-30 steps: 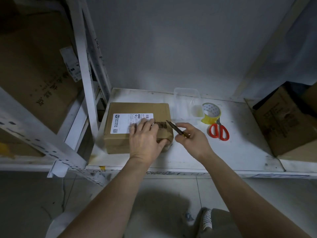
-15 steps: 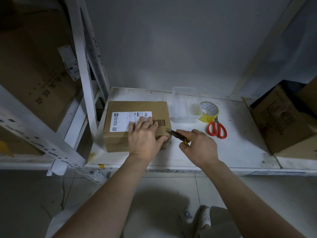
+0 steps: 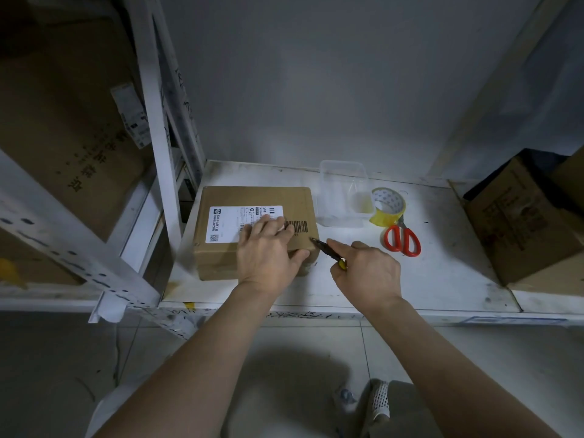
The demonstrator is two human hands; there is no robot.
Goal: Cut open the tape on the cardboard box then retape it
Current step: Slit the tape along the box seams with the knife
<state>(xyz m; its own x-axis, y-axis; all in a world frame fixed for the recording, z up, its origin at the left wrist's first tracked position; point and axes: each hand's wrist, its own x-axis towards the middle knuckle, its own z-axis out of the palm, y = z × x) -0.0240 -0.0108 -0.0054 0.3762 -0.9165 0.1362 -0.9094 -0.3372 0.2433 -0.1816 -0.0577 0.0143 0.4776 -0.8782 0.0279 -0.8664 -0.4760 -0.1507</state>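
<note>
A brown cardboard box [image 3: 246,200] with a white shipping label lies on the white shelf [image 3: 442,279]. My left hand [image 3: 267,251] presses flat on the box's top near its right front corner, thumb hanging over the front edge. My right hand [image 3: 368,273] grips a utility knife [image 3: 327,251] with a yellow handle end. The blade tip touches the box's right top edge. A roll of yellowish tape [image 3: 388,206] lies to the right, behind red-handled scissors [image 3: 402,239].
A clear plastic container [image 3: 343,194] stands just right of the box. An open brown carton [image 3: 524,222] fills the shelf's right end. White shelf posts [image 3: 158,128] rise at the left, with large cartons behind them. Grey floor tiles lie below.
My right hand has brought the knife down and left, from above the box's corner to its right top edge. My left hand has stayed on the box.
</note>
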